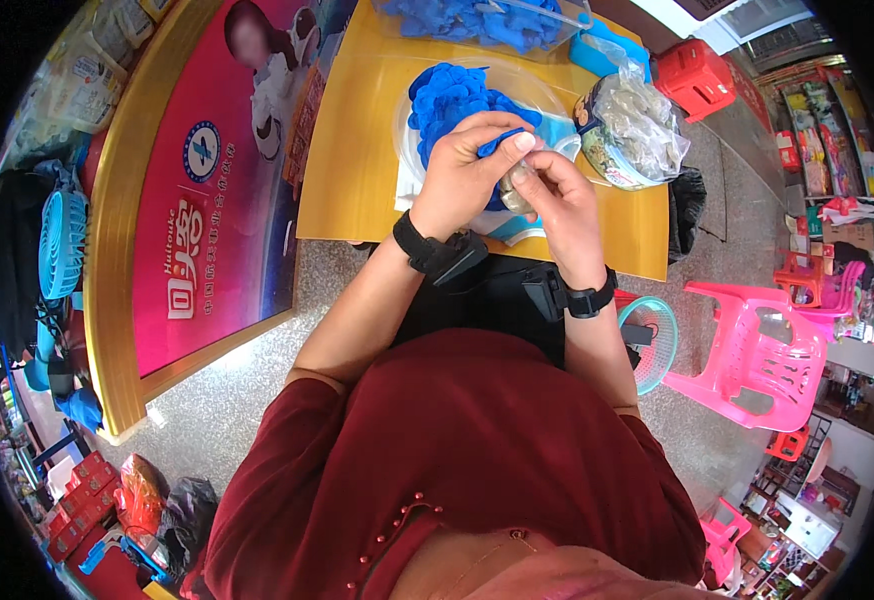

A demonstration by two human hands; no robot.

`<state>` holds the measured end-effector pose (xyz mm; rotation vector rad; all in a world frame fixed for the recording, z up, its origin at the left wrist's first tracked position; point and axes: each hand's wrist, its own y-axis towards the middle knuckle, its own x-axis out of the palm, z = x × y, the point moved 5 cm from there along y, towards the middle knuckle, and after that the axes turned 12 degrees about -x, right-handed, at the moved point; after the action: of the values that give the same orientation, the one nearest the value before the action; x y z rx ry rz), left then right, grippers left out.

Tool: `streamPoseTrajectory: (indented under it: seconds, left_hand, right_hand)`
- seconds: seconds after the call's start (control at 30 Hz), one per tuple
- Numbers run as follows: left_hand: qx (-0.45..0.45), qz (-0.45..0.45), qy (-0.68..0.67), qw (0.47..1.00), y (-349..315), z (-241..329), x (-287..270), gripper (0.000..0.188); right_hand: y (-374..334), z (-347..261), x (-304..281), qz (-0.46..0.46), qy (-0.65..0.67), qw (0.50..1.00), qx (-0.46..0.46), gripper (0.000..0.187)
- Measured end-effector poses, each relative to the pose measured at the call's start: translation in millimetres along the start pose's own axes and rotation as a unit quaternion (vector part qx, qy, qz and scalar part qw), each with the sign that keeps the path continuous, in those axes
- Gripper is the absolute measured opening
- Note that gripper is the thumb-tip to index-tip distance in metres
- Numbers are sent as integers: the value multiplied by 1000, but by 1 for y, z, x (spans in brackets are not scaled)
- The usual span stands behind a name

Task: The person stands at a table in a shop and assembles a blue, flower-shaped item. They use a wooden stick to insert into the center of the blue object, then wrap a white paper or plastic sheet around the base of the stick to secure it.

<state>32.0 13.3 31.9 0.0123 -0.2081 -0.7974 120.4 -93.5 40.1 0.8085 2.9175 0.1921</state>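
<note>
The left hand [465, 178] is working above a yellow table [347, 150], its thumb and index finger closing on a blue piece [491, 146] of thin, soft-looking material. The right hand [567, 208] is meeting it from the right, the fingertips of both hands nearly touching. Its thumb and fingers are pinching a small greyish piece [515, 197] (the fingers are partly hiding it, so its exact form cannot be told). The blue piece is sitting between the left fingertips, over the near part of a clear round basin [532, 90].

The basin is resting on the table and containing a heap of blue petal-like pieces [447, 95], which is lying just beyond the left hand. A clear rectangular container [569, 22] is standing at the far side of the table, holding more blue pieces. A light-blue box [607, 48] is standing to its right. Nearer the right hand, a round tub [607, 150] is standing on the table, with a clear plastic bag [647, 125] bulging from its mouth. A pink plastic chair [772, 365] is standing on the floor to the right, beyond a mint-green basket [662, 345].
</note>
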Motion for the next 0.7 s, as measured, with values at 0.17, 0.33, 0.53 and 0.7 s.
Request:
streamPoseTrajectory:
  seconds: [0.17,0.33,0.53,0.7]
  left_hand:
    - [28,0,58,998,-3,6,6,17]
    - [12,2,-3,1000,-4,7,7,19]
    - [15,-13,38,999,-7,12,11,19]
    - [69,5,48,996,-4,18,9,23]
  right_hand:
    - [5,2,1,48,13,998,-26,17]
    - [4,2,1,64,1,998,8,16]
    - [11,2,3,37,-7,999,-22,13]
    - [11,-6,3,76,5,997,6,11]
